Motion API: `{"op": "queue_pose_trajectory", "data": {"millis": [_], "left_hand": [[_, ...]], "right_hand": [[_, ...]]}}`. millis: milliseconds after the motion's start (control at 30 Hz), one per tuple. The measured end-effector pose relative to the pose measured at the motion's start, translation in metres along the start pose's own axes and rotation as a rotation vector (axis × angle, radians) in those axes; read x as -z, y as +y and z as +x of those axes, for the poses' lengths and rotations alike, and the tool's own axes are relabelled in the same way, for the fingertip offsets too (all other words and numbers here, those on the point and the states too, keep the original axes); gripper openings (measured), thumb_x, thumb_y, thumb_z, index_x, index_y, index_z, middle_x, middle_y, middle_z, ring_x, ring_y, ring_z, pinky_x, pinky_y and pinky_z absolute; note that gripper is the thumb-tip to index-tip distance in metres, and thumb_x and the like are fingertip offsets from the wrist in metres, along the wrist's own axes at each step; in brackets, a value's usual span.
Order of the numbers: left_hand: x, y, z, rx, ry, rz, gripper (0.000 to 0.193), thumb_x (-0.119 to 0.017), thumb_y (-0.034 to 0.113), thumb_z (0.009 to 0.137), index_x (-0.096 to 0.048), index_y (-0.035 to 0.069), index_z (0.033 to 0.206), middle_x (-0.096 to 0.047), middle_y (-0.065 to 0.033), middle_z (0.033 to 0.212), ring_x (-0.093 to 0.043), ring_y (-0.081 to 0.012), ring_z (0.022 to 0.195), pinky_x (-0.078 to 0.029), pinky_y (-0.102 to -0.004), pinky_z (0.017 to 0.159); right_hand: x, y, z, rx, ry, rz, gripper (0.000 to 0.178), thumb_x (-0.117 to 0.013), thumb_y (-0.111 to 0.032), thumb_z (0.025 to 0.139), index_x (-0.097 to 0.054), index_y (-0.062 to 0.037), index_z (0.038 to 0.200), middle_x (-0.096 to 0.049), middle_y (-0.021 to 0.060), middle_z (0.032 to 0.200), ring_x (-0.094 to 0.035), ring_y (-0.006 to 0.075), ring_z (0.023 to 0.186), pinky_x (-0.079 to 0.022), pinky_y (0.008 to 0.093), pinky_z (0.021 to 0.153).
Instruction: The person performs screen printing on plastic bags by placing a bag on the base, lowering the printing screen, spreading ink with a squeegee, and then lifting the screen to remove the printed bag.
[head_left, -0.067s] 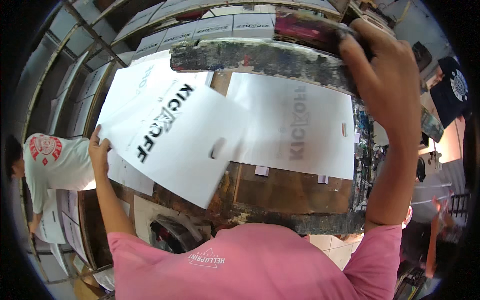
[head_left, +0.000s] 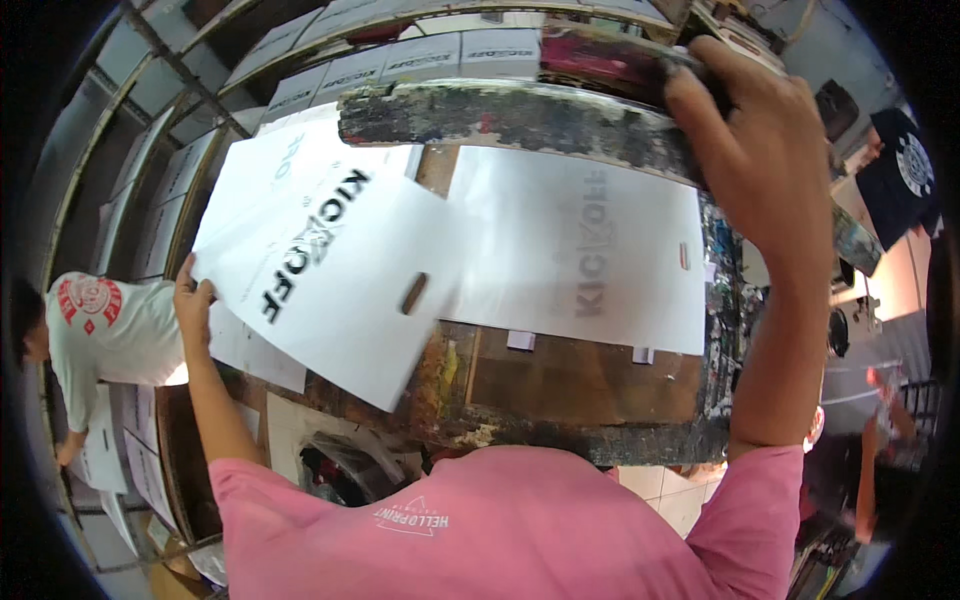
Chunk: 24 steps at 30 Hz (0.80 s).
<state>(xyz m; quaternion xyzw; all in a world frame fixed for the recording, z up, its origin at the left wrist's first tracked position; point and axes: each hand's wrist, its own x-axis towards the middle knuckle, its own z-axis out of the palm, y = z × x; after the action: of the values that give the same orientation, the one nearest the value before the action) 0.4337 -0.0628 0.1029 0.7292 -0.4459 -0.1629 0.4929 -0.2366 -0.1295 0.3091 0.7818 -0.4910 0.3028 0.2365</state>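
My left hand point(head_left: 194, 302) pinches the outer edge of a white plastic bag point(head_left: 355, 285) with black print and a cut-out handle slot. The bag hangs slanted, partly over another white sheet point(head_left: 245, 165) at the far left. My right hand point(head_left: 752, 145) is closed on the right end of a raised screen frame point(head_left: 500, 118), whose wood is caked with dark paint. Under the frame, a second white bag point(head_left: 640, 255) lies flat on the brown printing board point(head_left: 590, 385); grey print shows faintly on it, with a slot near its right edge.
Two small pale tabs, including one tab point(head_left: 521, 341), sit along the board's near side. Racks point(head_left: 165, 245) of printed white sheets stand behind and left. A person in a white shirt point(head_left: 115, 325) bends at the left; a dark shirt point(head_left: 900, 170) shows at the right.
The bag in my left hand has shifted left, away from the flat bag, and its slot shows more clearly. My right hand stays on the frame.
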Motion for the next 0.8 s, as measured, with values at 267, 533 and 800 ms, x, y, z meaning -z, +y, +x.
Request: {"op": "queue_pose_trajectory", "data": {"millis": [267, 533, 800], "left_hand": [[-0.153, 0.118, -0.152, -0.15, -0.704, -0.558, 0.072, -0.06, 0.047, 0.102, -0.042, 0.0, 0.153, -0.047, -0.0178, 0.155, -0.053, -0.0288, 0.135, -0.04, -0.0377, 0.115], [-0.224, 0.109, -0.31, 0.847, -0.676, -1.18, 0.11, -0.032, 0.086, 0.091, -0.031, -0.009, 0.147, -0.053, -0.0288, 0.138, -0.054, -0.0408, 0.131, -0.041, -0.0553, 0.115], [-0.239, 0.051, -0.329, 0.836, -0.677, -1.046, 0.105, -0.026, 0.085, 0.092, -0.036, -0.005, 0.144, -0.054, -0.027, 0.138, -0.056, -0.0404, 0.129, -0.042, -0.0577, 0.113]], "right_hand": [[0.002, -0.034, -0.053, -0.069, -0.043, -0.047, 0.041, -0.064, -0.035, 0.088, -0.067, -0.0029, 0.113, -0.066, 0.0218, 0.097, -0.062, 0.0376, 0.09, -0.045, 0.0485, 0.086], [-0.059, -0.069, -0.227, -0.064, -0.689, 0.297, 0.037, -0.073, -0.037, 0.087, -0.068, -0.0112, 0.113, -0.063, 0.0126, 0.098, -0.06, 0.0336, 0.097, -0.044, 0.0511, 0.092], [-0.154, -0.05, -0.233, -0.092, -0.654, 0.309, 0.046, -0.083, -0.028, 0.075, -0.063, -0.0096, 0.113, -0.06, 0.0092, 0.1, -0.06, 0.0312, 0.094, -0.054, 0.0437, 0.077]]}}
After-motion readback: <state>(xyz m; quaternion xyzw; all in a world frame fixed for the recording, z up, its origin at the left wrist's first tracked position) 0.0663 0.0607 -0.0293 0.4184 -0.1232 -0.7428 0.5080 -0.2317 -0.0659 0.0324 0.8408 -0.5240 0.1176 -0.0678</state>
